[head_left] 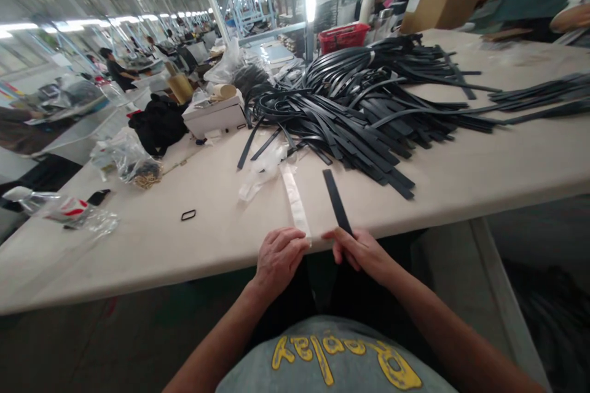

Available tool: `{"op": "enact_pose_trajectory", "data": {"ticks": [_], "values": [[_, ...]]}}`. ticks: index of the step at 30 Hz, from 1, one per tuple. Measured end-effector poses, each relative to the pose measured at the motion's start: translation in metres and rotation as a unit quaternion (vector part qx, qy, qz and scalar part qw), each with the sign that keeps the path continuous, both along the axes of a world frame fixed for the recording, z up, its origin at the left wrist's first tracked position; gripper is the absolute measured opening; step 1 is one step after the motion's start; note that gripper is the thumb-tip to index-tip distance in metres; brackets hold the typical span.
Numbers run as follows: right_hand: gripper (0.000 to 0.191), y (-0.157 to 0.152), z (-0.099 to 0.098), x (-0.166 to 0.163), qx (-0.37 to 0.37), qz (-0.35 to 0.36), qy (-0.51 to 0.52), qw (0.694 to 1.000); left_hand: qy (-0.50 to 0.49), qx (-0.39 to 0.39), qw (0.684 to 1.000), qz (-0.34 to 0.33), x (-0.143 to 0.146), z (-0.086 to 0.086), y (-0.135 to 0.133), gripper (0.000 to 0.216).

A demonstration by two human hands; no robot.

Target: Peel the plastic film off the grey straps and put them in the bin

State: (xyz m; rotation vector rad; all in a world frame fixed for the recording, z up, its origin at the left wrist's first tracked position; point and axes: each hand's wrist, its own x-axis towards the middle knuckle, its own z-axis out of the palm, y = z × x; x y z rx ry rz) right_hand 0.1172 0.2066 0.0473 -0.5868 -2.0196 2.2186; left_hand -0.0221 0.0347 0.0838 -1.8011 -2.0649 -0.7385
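At the table's front edge, my left hand (280,256) has its fingers curled and closed at the near end of a white strip (296,199), which lies flat on the table. My right hand (359,250) grips the near end of a short black strap (337,199) between thumb and fingers. The strap's far end points away across the tabletop. Beyond both hands lies a large pile of black straps (350,129), many looped and bundled. Crumpled clear plastic (262,175) touches the far part of the white strip.
On the table (221,233) lie a black rectangular ring (188,215), a plastic bottle (59,206) and a plastic bag (133,163) of small metal parts. Farther back stand a white box (216,118), black cloth (159,123), a red basket (343,38) and a cardboard box (442,6).
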Motion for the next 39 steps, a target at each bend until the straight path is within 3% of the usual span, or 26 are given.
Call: {"op": "enact_pose_trajectory", "data": {"ticks": [5,8,10,12,14,15,18,21,23,26,29,31,34,39], "values": [[0.045,-0.013,0.013,-0.047,0.039,0.033,0.029,0.998,-0.046,-0.008,0.999,-0.018,0.017,0.000,-0.016,0.013],[0.034,-0.014,0.018,-0.056,0.037,-0.003,0.051,0.998,-0.196,0.028,0.979,0.035,0.021,0.000,-0.024,0.013],[0.033,-0.013,0.022,-0.056,0.033,-0.008,0.054,0.998,-0.377,0.041,0.920,0.093,0.019,0.000,-0.026,0.027],[0.032,-0.011,0.026,-0.054,0.029,-0.005,0.056,0.998,-0.554,-0.001,0.824,0.118,0.014,0.001,-0.022,0.042],[0.032,-0.011,0.028,-0.053,0.036,-0.002,0.059,0.998,-0.659,-0.075,0.741,0.105,0.010,0.003,-0.013,0.048],[0.032,-0.011,0.029,-0.052,0.038,0.000,0.060,0.998,-0.685,-0.105,0.715,0.093,0.008,0.004,-0.008,0.048],[0.035,-0.010,0.028,-0.049,0.040,-0.004,0.059,0.997,-0.715,-0.130,0.683,0.071,0.009,0.002,0.008,0.041],[0.049,-0.004,0.026,-0.036,0.042,-0.069,0.093,0.992,-0.754,-0.101,0.644,0.083,0.014,-0.003,0.019,0.038],[0.058,-0.001,0.023,-0.018,0.038,-0.136,0.139,0.980,-0.795,-0.066,0.595,0.098,0.018,-0.008,0.025,0.040],[0.054,-0.001,0.017,0.020,0.043,-0.212,0.170,0.961,-0.849,0.005,0.514,0.124,0.025,-0.011,0.035,0.042],[0.048,-0.010,0.007,0.062,0.067,-0.154,0.111,0.980,-0.879,0.052,0.450,0.147,0.032,-0.010,0.047,0.033],[0.047,-0.019,0.000,0.084,0.096,-0.075,0.055,0.991,-0.890,0.063,0.426,0.152,0.035,-0.011,0.054,0.026],[0.044,-0.033,-0.006,0.101,0.165,0.018,0.009,0.986,-0.897,0.067,0.414,0.142,0.039,-0.013,0.063,0.023],[0.042,-0.040,-0.015,0.103,0.217,0.068,-0.003,0.974,-0.897,0.071,0.416,0.132,0.043,-0.017,0.070,0.025]]}}
